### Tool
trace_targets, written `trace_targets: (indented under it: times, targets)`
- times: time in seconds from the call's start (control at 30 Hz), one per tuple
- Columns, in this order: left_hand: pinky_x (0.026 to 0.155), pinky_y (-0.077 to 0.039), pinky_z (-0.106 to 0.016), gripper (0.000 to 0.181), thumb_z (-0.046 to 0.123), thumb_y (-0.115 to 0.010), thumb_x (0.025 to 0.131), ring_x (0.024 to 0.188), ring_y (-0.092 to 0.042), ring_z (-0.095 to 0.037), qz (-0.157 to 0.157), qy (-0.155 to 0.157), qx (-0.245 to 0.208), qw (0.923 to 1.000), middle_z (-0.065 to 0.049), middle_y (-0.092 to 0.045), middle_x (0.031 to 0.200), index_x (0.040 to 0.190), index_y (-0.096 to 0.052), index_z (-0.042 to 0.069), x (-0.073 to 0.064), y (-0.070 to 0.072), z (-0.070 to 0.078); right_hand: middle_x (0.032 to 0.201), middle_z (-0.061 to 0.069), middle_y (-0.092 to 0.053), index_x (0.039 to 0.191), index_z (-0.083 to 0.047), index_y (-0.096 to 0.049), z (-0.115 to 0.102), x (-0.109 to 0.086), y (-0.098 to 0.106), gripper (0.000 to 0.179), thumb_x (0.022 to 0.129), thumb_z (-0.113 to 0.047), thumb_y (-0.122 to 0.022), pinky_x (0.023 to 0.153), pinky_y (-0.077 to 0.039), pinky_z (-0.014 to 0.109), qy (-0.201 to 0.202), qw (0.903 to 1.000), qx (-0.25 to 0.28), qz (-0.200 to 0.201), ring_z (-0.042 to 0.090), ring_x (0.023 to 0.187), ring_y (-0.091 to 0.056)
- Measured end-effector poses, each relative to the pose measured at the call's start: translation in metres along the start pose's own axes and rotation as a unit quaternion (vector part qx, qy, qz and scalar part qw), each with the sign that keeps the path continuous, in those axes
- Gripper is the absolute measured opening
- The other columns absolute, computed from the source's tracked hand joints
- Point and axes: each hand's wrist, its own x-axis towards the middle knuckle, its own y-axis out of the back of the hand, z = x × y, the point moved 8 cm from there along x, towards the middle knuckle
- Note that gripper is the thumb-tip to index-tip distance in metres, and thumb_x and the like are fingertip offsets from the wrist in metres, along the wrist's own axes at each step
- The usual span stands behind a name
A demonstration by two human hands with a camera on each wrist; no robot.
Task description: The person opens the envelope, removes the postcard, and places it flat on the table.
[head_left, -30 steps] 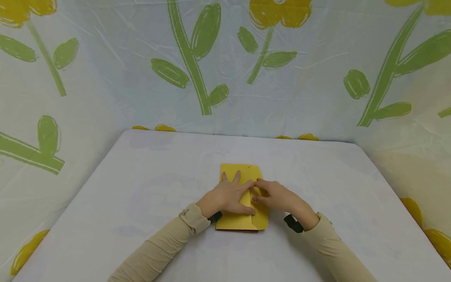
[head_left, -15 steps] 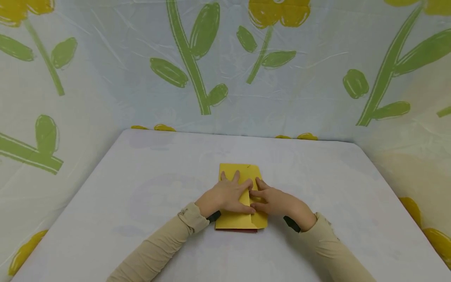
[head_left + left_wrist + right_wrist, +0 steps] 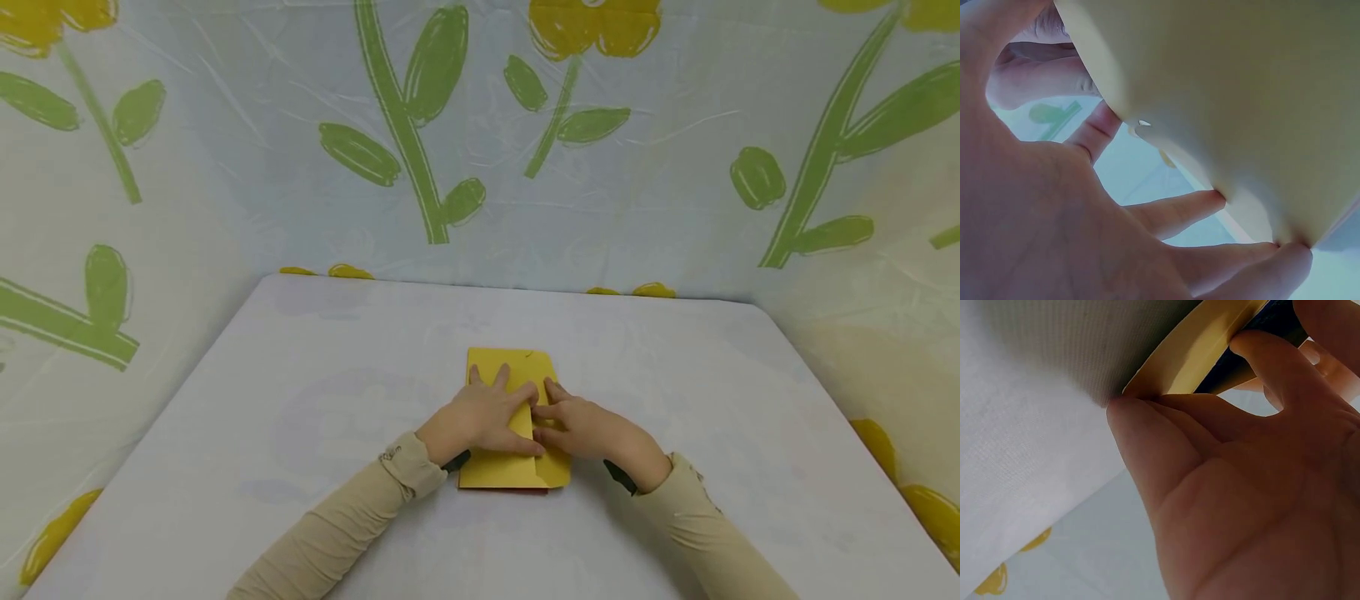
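Yellow folded paper (image 3: 491, 473) lies just below the centre of the head view on a pale tabletop (image 3: 360, 350), a reddish edge (image 3: 517, 491) showing along its bottom. The left hand (image 3: 486, 418) rests on it, fingers spread; the right hand (image 3: 597, 428) touches its right part, whether pinching I cannot tell.

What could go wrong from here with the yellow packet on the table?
Folding damage: the right hand has its fingers on the narrow right side of the flat yellow paper packet, so uneven pressure might crease it.

Slipping: the left hand rests on the packet with spread fingers; if that pressure eased, it could skid over the white tablecloth.

Misalignment: a dark red strip peeks out along the near edge, so the layers might end up uneven.
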Motion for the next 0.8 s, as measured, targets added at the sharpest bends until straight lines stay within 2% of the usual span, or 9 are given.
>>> trace_targets:
  times: [0.1, 0.3, 0.53, 0.7, 0.8]
  targets:
    - [0.111, -0.023, -0.066, 0.067, 0.080, -0.055, 0.080, 0.128, -0.033, -0.066, -0.004, 0.005, -0.002, 1.0000, -0.026, -0.023, 0.158, 0.126, -0.042, 0.033, -0.001, 0.001, 0.000, 0.152, 0.041, -0.020, 0.134, 0.001, -0.060, 0.000, 0.001, -0.001, 0.042, 0.101, -0.024, -0.060, 0.107, -0.034, 0.059, 0.007, 0.9999, -0.008, 0.004, 0.053, 0.140, -0.027]
    - [0.110, -0.026, -0.065, 0.067, 0.080, -0.056, 0.080, 0.128, -0.031, -0.068, -0.005, 0.010, -0.003, 0.9999, -0.026, -0.022, 0.159, 0.126, -0.043, 0.033, -0.002, 0.003, 0.000, 0.149, 0.044, -0.023, 0.130, 0.001, -0.064, -0.003, 0.001, 0.000, 0.037, 0.100, -0.022, -0.060, 0.105, -0.036, 0.060, 0.023, 0.9995, -0.014, 0.013, 0.054, 0.139, -0.028]
    - [0.101, -0.040, -0.062, 0.066, 0.079, -0.058, 0.079, 0.130, -0.025, -0.069, -0.007, 0.021, -0.017, 0.9996, -0.024, -0.021, 0.160, 0.126, -0.043, 0.034, -0.003, 0.001, -0.001, 0.147, 0.045, -0.025, 0.127, 0.002, -0.065, -0.008, -0.001, 0.002, 0.034, 0.100, -0.017, -0.060, 0.104, -0.038, 0.059, 0.036, 0.9989, -0.022, 0.019, 0.055, 0.138, -0.027]
    - [0.096, -0.046, -0.060, 0.066, 0.079, -0.059, 0.078, 0.131, -0.023, -0.070, -0.008, 0.030, -0.030, 0.9991, -0.022, -0.020, 0.160, 0.126, -0.043, 0.035, -0.003, 0.002, -0.003, 0.145, 0.047, -0.026, 0.128, 0.003, -0.065, -0.010, -0.001, 0.003, 0.034, 0.100, -0.015, -0.061, 0.102, -0.040, 0.058, 0.046, 0.9982, -0.030, 0.023, 0.056, 0.137, -0.029]
    - [0.095, -0.047, -0.059, 0.067, 0.079, -0.060, 0.077, 0.132, -0.020, -0.069, -0.010, 0.035, -0.038, 0.9986, -0.022, -0.019, 0.161, 0.125, -0.043, 0.036, -0.004, 0.002, -0.004, 0.145, 0.046, -0.026, 0.131, 0.002, -0.063, -0.009, 0.000, 0.004, 0.035, 0.100, -0.016, -0.060, 0.101, -0.043, 0.056, 0.037, 0.9987, -0.029, 0.020, 0.055, 0.133, -0.036]
